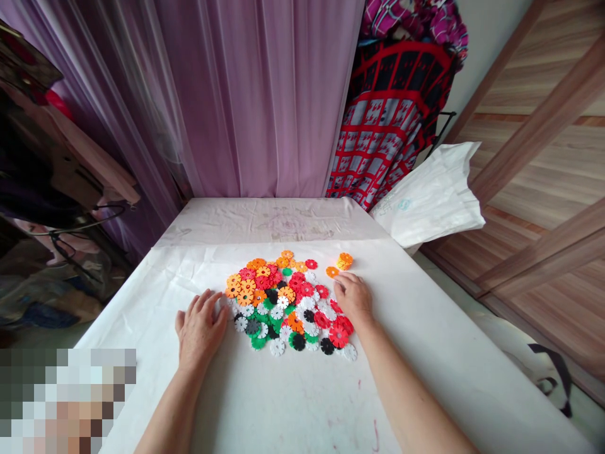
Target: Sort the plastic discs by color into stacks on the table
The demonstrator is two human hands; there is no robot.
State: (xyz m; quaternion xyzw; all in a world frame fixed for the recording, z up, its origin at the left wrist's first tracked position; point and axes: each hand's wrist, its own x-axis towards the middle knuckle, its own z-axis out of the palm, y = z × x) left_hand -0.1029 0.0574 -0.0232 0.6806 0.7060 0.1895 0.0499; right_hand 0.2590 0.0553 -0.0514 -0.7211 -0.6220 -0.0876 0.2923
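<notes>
White-clothed table [439,353] stretches away from me, its far edge against a sheer purple curtain [265,94] and its sides narrowing toward the far corners. A fold crosses the cloth near the far edge, and the strip beyond it looks paler and faintly stained.

Heaped near the middle is a loose, single-layer pile of plastic flower-shaped discs [283,309]. They are flat with notched rims and centre holes, in orange, red, white, green and black. Orange and red gather toward the far side, with white, green and black toward me. Just beyond the pile's right side lie two overlapping orange discs [345,261], with a lone orange disc [332,272] beside them.

My hands are apart, open and gripping nothing, with the pile between them. My left hand [201,331] rests palm down, fingers spread, its fingertips at the pile's left edge. My right hand [353,297] lies palm down on the pile's right side, fingers angled left over red and white discs, just short of the lone orange disc.

Bare cloth remains between the pile and the near edge, with a wide stretch toward the right edge and a narrower one to the left.
</notes>
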